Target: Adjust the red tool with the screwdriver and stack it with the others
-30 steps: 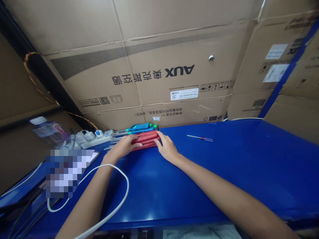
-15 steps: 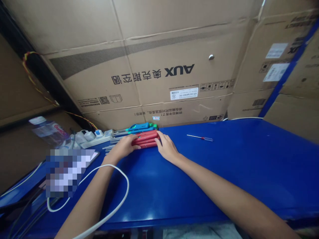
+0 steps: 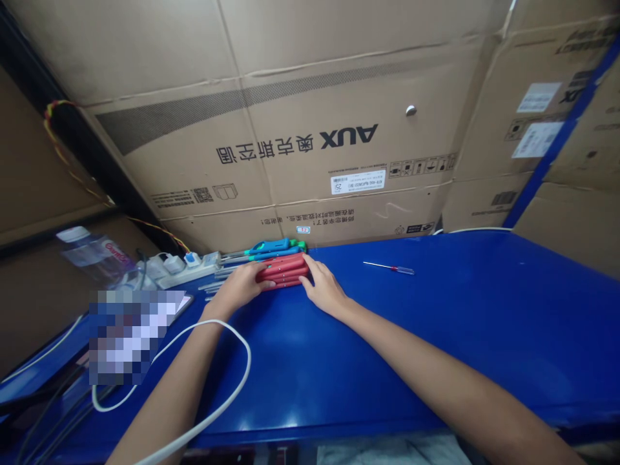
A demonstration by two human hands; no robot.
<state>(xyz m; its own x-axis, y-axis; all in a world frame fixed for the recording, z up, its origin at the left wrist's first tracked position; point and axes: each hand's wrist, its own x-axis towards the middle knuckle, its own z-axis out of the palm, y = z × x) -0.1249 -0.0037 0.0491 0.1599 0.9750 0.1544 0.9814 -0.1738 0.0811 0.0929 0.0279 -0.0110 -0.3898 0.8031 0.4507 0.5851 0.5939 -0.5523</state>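
Note:
Several red long-necked lighters [image 3: 287, 271] lie stacked side by side on the blue table [image 3: 339, 361], their metal necks pointing left. My left hand [image 3: 242, 284] is closed around the left part of the red handles, with fingers over the top and thumb at the near side. My right hand [image 3: 323, 287] grips the right ends of the same handles between fingers and thumb. Just behind them lie blue lighters [image 3: 271, 247] with green parts, also with necks to the left. My left hand and wrist partly hide the red lighters' necks.
A screwdriver [image 3: 397, 269] with a clear handle lies to the right. At left are a power strip [image 3: 186, 274] with plugs, a plastic bottle [image 3: 94, 255] and a blurred-out device [image 3: 138, 336]. A white cable [image 3: 247, 361] loops over my left forearm. Cardboard [image 3: 290, 103] walls the back.
Almost nothing differs. My right thumb has shifted slightly left along the ends of the red lighters, and both hands still hold them in the same place.

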